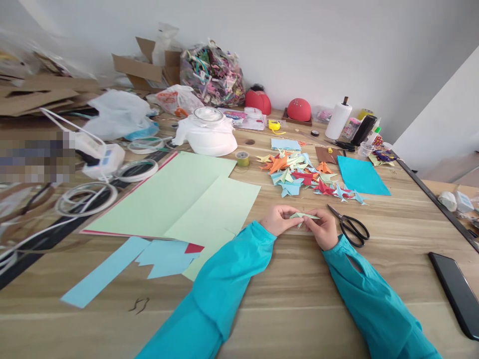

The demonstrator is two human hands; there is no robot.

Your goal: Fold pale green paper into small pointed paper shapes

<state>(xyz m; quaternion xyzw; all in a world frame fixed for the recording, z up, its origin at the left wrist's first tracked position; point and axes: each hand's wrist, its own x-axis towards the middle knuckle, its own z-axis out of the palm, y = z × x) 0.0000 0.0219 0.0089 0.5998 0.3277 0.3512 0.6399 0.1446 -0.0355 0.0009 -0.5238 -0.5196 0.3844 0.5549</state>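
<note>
Between my two hands is a small pale green folded paper [302,216], pointed toward the right like the origami pieces behind it. My left hand [277,219] pinches its left side with thumb and fingers. On its right side, my right hand [322,228] grips it the same way, the fingertips of both hands nearly meeting. Part of the paper is hidden by the fingers. Just beyond the hands lies a pile of folded paper birds [295,172] in orange, red, blue and green. Black-handled scissors [352,228] rest beside my right hand, blades pointing away.
Large pale green sheets [175,194] lie at left, with blue paper strips [107,271] in front. A spool of thread [242,159] stands behind. A bright blue sheet [362,174] and a phone [456,294] are at right. White cables [88,197] coil along the left.
</note>
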